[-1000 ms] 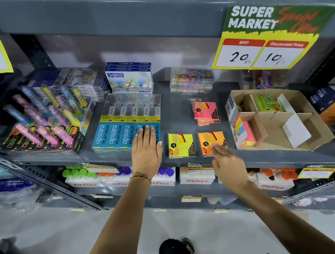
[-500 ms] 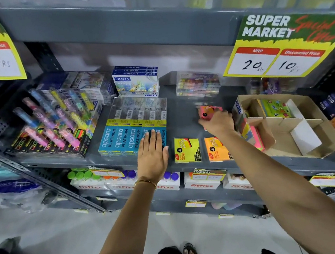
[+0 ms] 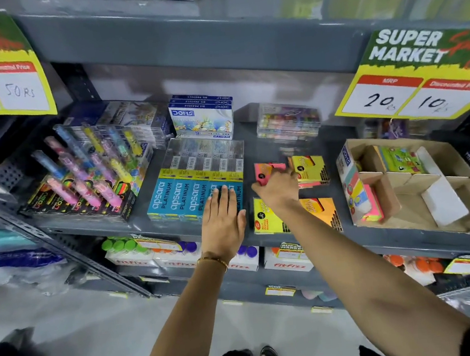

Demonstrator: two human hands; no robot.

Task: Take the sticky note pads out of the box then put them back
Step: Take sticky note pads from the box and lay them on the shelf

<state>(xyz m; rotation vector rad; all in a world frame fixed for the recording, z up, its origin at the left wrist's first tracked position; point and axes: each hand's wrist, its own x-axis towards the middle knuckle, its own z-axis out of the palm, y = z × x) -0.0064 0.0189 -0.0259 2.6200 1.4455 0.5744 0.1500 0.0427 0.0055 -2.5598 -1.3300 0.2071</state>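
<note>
The right hand point(image 3: 277, 192) reaches over the grey shelf point(image 3: 283, 150) and pinches a pink sticky pad point(image 3: 263, 170) – fingers closed on its near edge. Just right of it lies another pad with a yellow cover point(image 3: 310, 170), on top of a pink one. Nearer, at the front of the shelf, sit a yellow pad point(image 3: 262, 218) and an orange pad point(image 3: 324, 212), side by side, partly under the arm.

The cardboard box point(image 3: 421, 217) stands to the right, well apart from the hand. A pink pad point(image 3: 371, 205) stands on edge in its left near part – a green pack point(image 3: 398, 159) sits in a far part.

The left hand point(image 3: 223, 222) lies flat, fingers together, on the blue pencil packs point(image 3: 184, 197), holding nothing.
</note>
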